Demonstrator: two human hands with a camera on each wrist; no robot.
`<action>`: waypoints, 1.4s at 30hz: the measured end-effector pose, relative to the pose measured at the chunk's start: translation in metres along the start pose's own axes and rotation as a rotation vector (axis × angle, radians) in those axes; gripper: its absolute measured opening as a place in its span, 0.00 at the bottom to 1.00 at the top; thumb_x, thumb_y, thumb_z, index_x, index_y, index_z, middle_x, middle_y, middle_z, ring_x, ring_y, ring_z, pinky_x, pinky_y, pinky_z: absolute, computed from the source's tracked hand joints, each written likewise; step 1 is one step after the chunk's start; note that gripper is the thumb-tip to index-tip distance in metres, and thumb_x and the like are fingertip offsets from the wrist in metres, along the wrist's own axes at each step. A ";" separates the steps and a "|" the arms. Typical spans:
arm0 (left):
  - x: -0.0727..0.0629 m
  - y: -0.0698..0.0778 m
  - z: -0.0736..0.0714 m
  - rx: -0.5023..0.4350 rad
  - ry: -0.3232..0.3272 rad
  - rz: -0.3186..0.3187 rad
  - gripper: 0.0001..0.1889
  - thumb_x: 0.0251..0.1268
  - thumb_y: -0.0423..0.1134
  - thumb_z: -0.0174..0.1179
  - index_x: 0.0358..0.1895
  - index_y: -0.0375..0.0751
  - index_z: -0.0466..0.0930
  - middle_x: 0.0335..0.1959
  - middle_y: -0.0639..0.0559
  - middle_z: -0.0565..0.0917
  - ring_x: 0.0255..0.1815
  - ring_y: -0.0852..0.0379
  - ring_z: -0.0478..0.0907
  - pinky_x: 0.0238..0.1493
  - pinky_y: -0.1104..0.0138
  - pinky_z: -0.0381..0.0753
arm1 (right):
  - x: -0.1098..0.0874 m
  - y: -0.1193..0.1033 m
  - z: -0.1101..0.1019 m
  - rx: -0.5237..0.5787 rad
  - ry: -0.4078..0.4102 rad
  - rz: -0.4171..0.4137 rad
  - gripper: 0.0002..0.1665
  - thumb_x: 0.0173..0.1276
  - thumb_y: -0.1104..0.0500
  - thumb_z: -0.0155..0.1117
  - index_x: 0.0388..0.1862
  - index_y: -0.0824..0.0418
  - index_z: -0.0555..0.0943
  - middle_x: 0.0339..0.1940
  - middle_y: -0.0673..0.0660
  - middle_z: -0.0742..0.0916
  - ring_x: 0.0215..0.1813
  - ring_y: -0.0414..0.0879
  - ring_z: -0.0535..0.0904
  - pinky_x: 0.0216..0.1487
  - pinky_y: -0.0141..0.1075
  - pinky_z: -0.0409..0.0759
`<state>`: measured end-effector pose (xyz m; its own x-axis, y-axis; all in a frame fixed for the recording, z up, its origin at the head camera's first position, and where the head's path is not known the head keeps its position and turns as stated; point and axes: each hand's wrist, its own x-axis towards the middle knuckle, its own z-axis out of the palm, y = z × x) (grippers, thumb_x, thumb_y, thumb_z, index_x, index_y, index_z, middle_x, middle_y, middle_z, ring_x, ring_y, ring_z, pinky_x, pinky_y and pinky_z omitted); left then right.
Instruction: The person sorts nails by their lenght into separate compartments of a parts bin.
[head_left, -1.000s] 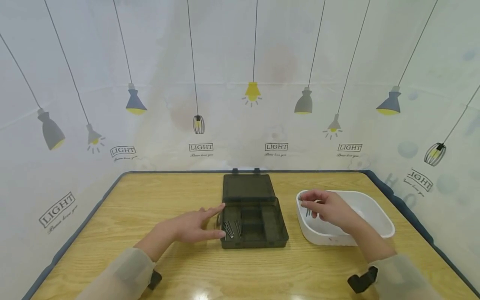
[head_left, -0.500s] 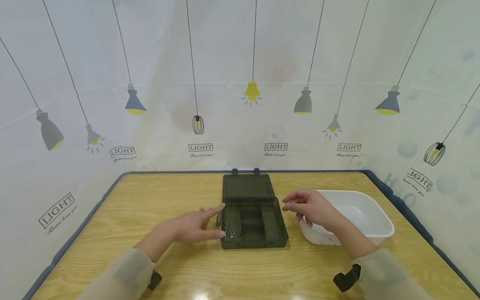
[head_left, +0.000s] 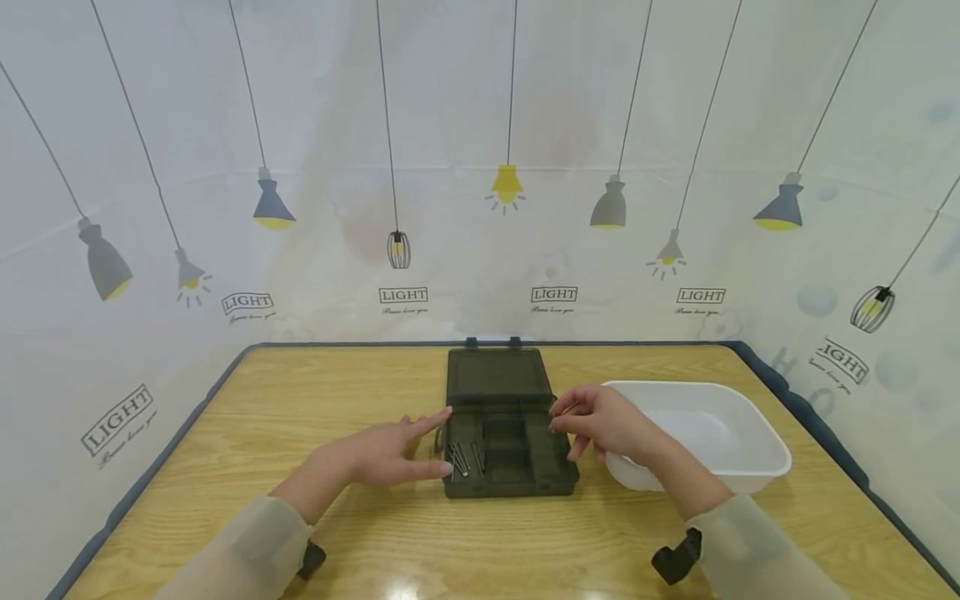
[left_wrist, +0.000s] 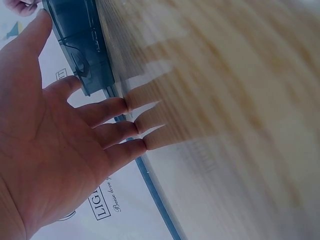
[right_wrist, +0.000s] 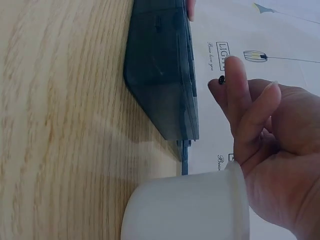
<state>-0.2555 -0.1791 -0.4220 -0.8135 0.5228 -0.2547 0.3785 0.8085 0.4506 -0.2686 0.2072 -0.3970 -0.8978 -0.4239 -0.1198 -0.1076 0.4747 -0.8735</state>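
Observation:
A dark translucent compartment box (head_left: 562, 485) lies with its lid (head_left: 497, 372) folded back. Several thin metal screws (head_left: 461, 461) rest in its left compartment. My left hand (head_left: 378, 454) has its fingers spread, with thumb and index fingertip at the box's left edge; the left wrist view shows the other fingers straight, near the table. My right hand (head_left: 615, 423) is over the box's right edge, thumb and fingers pinching a small thing. Only a dark round end of that screw (right_wrist: 222, 79) shows in the right wrist view; the fingers hide the remainder.
A white plastic basin (head_left: 750, 481) stands right of the box, its left part under my right forearm and hand. The wooden table (head_left: 315, 383) ends at a curtain (head_left: 337, 208) printed with lamps. Each sleeve carries a black wrist camera mount (head_left: 677, 560).
My right hand has moved left from over the white basin to the box's right edge, carrying the pinched screw. My left hand and the box have stayed in place.

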 end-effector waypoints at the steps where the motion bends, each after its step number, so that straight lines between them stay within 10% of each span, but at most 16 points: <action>1: 0.000 0.000 0.000 0.000 0.000 0.000 0.51 0.74 0.80 0.52 0.92 0.68 0.44 0.92 0.48 0.57 0.90 0.29 0.54 0.85 0.30 0.60 | 0.000 -0.001 0.001 -0.001 -0.002 0.000 0.17 0.81 0.58 0.69 0.59 0.68 0.83 0.52 0.67 0.93 0.29 0.48 0.92 0.18 0.35 0.79; 18: -0.001 0.002 0.000 -0.007 0.004 -0.002 0.51 0.74 0.80 0.52 0.92 0.68 0.44 0.92 0.50 0.57 0.90 0.29 0.54 0.85 0.31 0.60 | 0.000 -0.003 0.001 -0.025 -0.008 0.020 0.17 0.82 0.56 0.69 0.59 0.67 0.83 0.50 0.67 0.92 0.31 0.51 0.91 0.25 0.45 0.88; 42: -0.001 0.001 0.000 -0.002 0.004 0.000 0.51 0.74 0.80 0.51 0.92 0.67 0.44 0.91 0.48 0.58 0.90 0.29 0.54 0.85 0.31 0.61 | -0.021 0.047 -0.071 -0.122 0.116 0.108 0.21 0.84 0.47 0.67 0.62 0.61 0.84 0.54 0.63 0.92 0.39 0.50 0.86 0.35 0.39 0.83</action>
<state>-0.2546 -0.1788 -0.4218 -0.8154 0.5215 -0.2512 0.3773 0.8079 0.4526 -0.2854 0.2927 -0.4021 -0.9495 -0.2769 -0.1479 -0.0528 0.6053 -0.7943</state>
